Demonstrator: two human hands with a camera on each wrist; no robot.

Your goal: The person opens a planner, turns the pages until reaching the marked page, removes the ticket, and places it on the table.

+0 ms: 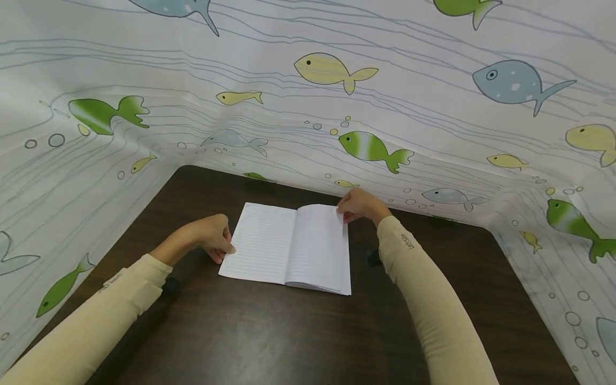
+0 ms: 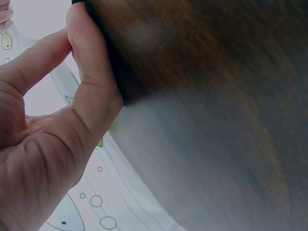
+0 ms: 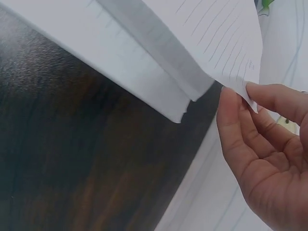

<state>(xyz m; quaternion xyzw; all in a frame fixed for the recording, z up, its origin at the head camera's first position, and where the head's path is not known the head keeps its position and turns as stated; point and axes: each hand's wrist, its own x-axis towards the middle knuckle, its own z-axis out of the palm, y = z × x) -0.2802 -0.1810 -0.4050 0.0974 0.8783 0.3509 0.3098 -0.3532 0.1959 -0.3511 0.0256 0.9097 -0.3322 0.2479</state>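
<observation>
Where one notebook (image 1: 263, 243) lies open, two hands (image 1: 209, 236) (image 1: 360, 205), left gripping its edge, right pinching one (lined) page (image 3: 224, 41).

Right fingers (image 3: 230, 120) pinched together, left hand (image 1: 209, 233) lowered

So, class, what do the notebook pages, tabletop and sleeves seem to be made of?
Notebook pages: matte paper, thin and ruled, bending where pinched.
Tabletop: wood or wood-look laminate, semi-gloss, with streaky grain and glare.
Sleeves: probably stretchy fabric, matte, creased near the wrists.
</observation>
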